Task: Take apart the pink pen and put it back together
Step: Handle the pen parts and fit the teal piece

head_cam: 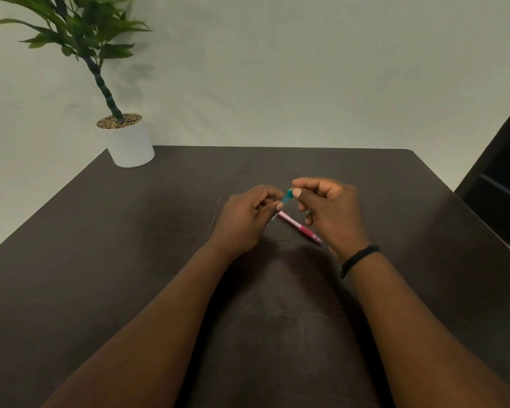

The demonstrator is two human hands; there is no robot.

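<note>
The pink pen (299, 227) lies flat on the dark table (130, 245), slanting from under my left hand toward my right wrist, tip pointing near right. Just above it, my left hand (245, 222) and my right hand (330, 213) meet around a small teal piece (288, 196). My right thumb and forefinger pinch its upper end, and my left thumb and fingers hold its lower end. Most of the teal piece is hidden by my fingers. Neither hand touches the pink pen. Something pale shows under my left fingers, too small to identify.
A white pot (129, 145) with a green plant stands at the table's back left corner. A dark panel (501, 178) rises beyond the right edge. A pale wall runs behind the table. My right wrist wears a black band (358, 259).
</note>
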